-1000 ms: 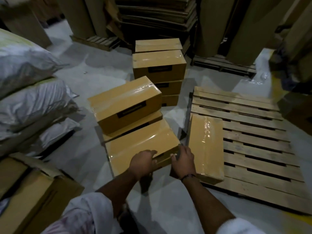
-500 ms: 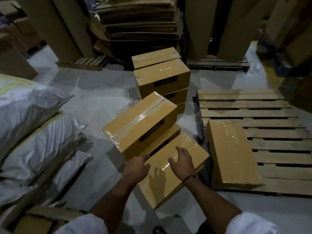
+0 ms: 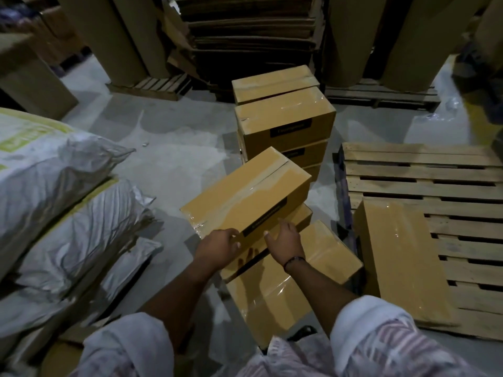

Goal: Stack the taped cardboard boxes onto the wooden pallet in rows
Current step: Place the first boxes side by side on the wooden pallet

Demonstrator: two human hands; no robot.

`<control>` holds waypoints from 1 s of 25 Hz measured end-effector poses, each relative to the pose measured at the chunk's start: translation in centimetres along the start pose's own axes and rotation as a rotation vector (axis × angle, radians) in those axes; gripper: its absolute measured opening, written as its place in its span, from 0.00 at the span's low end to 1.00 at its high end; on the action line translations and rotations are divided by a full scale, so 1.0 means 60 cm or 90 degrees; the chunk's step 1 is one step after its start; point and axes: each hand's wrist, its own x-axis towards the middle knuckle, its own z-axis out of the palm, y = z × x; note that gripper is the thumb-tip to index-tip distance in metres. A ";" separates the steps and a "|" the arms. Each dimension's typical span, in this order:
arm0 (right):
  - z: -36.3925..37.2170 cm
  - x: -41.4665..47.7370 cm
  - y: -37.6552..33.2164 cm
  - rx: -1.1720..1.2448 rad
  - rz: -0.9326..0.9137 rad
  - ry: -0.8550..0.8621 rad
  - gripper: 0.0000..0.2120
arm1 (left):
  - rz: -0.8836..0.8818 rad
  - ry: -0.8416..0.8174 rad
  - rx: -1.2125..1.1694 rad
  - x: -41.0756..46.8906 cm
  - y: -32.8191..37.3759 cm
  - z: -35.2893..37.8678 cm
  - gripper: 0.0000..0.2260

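Head view: tan taped cardboard box sits askew atop a floor stack, left of the slatted wooden pallet. Left hand curls over its near corner; right hand, fingers loosely spread, meets its labelled side.

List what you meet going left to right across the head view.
White sacks → left hand → right hand → box on the pallet. The tilted box spans both hands, so omitted.

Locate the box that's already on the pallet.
Head view, right of centre: the taped box lies flat on the near-left corner of the wooden pallet, just right of the floor box beneath the right hand.
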 end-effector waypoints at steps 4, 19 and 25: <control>0.014 0.048 -0.023 0.012 0.015 -0.015 0.33 | 0.006 -0.036 0.021 0.060 -0.015 -0.024 0.18; 0.212 0.270 -0.067 0.009 0.312 0.060 0.34 | 0.272 -0.186 0.215 0.551 -0.203 -0.008 0.32; 0.287 0.354 -0.066 0.066 0.359 0.096 0.40 | 0.289 -0.278 0.151 0.675 -0.258 0.040 0.46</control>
